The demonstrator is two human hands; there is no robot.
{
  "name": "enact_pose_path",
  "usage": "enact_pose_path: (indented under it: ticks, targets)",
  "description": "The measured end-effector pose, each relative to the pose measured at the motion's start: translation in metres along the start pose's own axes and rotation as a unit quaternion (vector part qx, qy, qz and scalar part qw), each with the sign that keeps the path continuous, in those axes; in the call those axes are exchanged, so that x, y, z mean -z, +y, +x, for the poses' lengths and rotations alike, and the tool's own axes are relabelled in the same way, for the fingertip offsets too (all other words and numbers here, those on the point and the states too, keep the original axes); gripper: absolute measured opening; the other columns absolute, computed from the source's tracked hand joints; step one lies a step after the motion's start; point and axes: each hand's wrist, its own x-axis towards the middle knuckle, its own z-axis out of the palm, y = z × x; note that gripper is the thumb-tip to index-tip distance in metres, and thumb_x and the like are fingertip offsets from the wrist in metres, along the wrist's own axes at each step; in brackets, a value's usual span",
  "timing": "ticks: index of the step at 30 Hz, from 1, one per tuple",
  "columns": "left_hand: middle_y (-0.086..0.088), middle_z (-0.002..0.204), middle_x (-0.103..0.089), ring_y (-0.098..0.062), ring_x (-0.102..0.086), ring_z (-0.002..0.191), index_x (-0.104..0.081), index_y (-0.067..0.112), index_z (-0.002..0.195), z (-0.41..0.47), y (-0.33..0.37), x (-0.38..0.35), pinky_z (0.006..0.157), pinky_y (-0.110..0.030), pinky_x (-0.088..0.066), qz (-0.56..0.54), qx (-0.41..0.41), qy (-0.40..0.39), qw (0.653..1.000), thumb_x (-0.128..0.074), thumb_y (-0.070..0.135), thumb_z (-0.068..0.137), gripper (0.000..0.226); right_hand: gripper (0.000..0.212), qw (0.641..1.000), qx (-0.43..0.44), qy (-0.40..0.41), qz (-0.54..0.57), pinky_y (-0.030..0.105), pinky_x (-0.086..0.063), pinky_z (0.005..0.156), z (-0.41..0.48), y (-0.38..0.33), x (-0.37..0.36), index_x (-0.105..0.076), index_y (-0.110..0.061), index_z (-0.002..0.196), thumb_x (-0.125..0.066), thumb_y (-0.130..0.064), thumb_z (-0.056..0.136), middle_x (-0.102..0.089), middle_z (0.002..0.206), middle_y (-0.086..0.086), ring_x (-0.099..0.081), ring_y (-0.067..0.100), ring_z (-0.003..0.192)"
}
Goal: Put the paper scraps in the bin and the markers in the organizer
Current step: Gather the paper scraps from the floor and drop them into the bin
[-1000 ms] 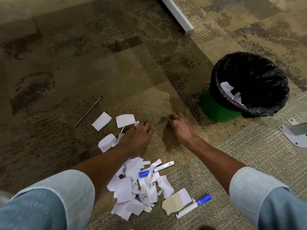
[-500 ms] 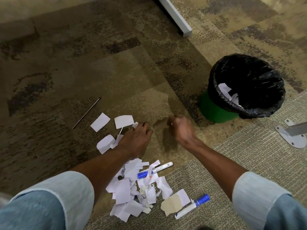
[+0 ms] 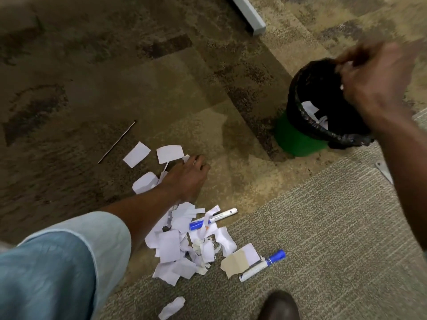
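Paper scraps [image 3: 175, 248] heaped on the floor [image 3: 323, 227] at the edge where brown carpet meets grey tile, w/ one blue-capped marker [image 3: 215, 219] on the heap & another [image 3: 262, 265] just beside it. Green bin [image 3: 298, 139] w/ black liner stands well apart to the right; right hand [image 3: 374, 82] is over its rim, too blurred to tell how the fingers lie. Left hand [image 3: 184, 179] rests on carpet beyond the heap, fingers together, bent, tips down.

Floor: carpet tiles throughout. Mottled brown-and-tan carpet [image 3: 115, 65] covers the far and left portions. A grey, finely ribbed carpet section [image 3: 323, 227] takes the near right corner, its seam running diagonally. A pale grey metal furniture leg [image 3: 249, 13] sits at the far edge, right of centre. A flat grey metal foot plate [image 3: 384, 172] is partly visible at the right edge. A thin dark rod [image 3: 116, 142] lies on the brown carpet, left. Lighting soft, shadows faint.
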Motion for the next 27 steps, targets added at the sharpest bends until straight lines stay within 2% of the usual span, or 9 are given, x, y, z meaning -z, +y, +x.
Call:
enact_pose_path:
  ticks: [4,7,10,12,14,16,20,24,27]
  targets:
    - [-0.019,0.157,-0.034,-0.036,-0.039,0.142,-0.041,0.011,0.146,-0.003,0.0,0.006,0.102,-0.048,-0.052,0.001,-0.004,0.002,1.0,-0.086,0.026,0.071,0.088,0.025,0.997,0.0,-0.048,-0.067,0.042,-0.059,0.086,0.003,0.027,0.001,-0.076,-0.017,0.103,-0.071,-0.032,0.084,-0.077,0.094,0.01,-0.073,0.031,0.088]
    - [-0.019,0.157,-0.033,-0.036,-0.037,0.143,-0.04,0.01,0.145,-0.006,0.002,0.009,0.101,-0.049,-0.052,0.014,-0.008,0.002,1.0,-0.082,0.026,0.075,0.083,0.031,0.996,-0.004,-0.05,-0.076,0.052,-0.06,0.085,-0.006,0.033,0.002,-0.073,-0.019,0.108,-0.059,-0.036,0.086,-0.076,0.101,0.014,-0.071,0.037,0.094]
    - [-0.022,0.161,-0.028,-0.038,-0.034,0.146,-0.036,0.008,0.15,-0.009,0.003,0.014,0.103,-0.049,-0.05,0.024,-0.017,-0.02,0.999,-0.087,0.027,0.071,0.096,0.035,0.997,0.047,-0.006,-0.064,0.046,-0.059,0.079,-0.033,0.02,0.001,-0.076,-0.018,0.107,-0.056,-0.038,0.087,-0.076,0.1,0.012,-0.071,0.032,0.091]
    - [-0.022,0.161,-0.028,-0.038,-0.038,0.145,-0.039,0.007,0.149,-0.014,0.003,0.019,0.102,-0.048,-0.052,0.023,-0.023,-0.02,0.999,-0.089,0.023,0.07,0.095,0.027,0.995,0.099,0.003,-0.015,0.04,-0.06,0.076,-0.069,-0.003,-0.004,-0.078,-0.019,0.102,-0.059,-0.034,0.091,-0.076,0.095,0.006,-0.07,0.022,0.085]
    - [-0.021,0.158,-0.037,-0.037,-0.049,0.136,-0.046,0.008,0.144,-0.022,0.004,0.022,0.099,-0.045,-0.053,0.0,-0.028,0.004,1.0,-0.088,0.021,0.073,0.084,0.017,0.991,0.121,-0.042,0.045,0.036,-0.06,0.073,-0.117,-0.026,-0.016,-0.076,-0.019,0.097,-0.061,-0.027,0.094,-0.074,0.093,0.002,-0.068,0.015,0.081]
    - [-0.016,0.156,-0.042,-0.034,-0.052,0.134,-0.047,0.012,0.146,-0.03,0.003,0.024,0.101,-0.042,-0.051,-0.043,-0.013,0.035,0.998,-0.084,0.03,0.079,0.079,0.013,0.981,0.129,-0.137,0.054,0.036,-0.059,0.072,-0.169,-0.041,-0.034,-0.073,-0.02,0.097,-0.064,-0.029,0.097,-0.07,0.094,-0.001,-0.065,0.014,0.081]
    - [-0.012,0.159,-0.038,-0.034,-0.038,0.144,-0.051,0.02,0.143,-0.043,-0.002,0.021,0.113,-0.047,-0.04,-0.061,-0.02,0.043,0.997,-0.07,0.055,0.086,0.069,0.042,0.94,0.148,-0.305,-0.032,0.029,-0.053,0.067,-0.262,-0.048,-0.073,-0.069,-0.022,0.107,-0.063,-0.061,0.092,-0.065,0.1,0.0,-0.064,0.018,0.082]
    - [-0.011,0.159,-0.032,-0.034,-0.026,0.147,-0.037,0.021,0.151,-0.062,-0.006,0.011,0.115,-0.053,-0.034,-0.029,-0.04,-0.042,0.998,-0.063,0.084,0.071,0.105,0.081,0.893,0.161,-0.405,-0.109,0.041,-0.059,0.075,-0.325,-0.04,-0.096,-0.052,-0.021,0.127,-0.053,-0.086,0.079,-0.06,0.117,0.009,-0.063,0.029,0.103]
    - [-0.011,0.163,-0.018,-0.037,-0.021,0.148,-0.024,0.029,0.151,-0.073,0.001,0.004,0.109,-0.06,-0.04,-0.05,-0.056,-0.11,0.991,-0.078,0.083,0.053,0.124,0.098,0.885,0.149,-0.424,-0.121,0.048,-0.057,0.078,-0.351,-0.034,-0.104,-0.043,-0.021,0.134,-0.049,-0.093,0.066,-0.048,0.129,0.011,-0.05,0.033,0.122]
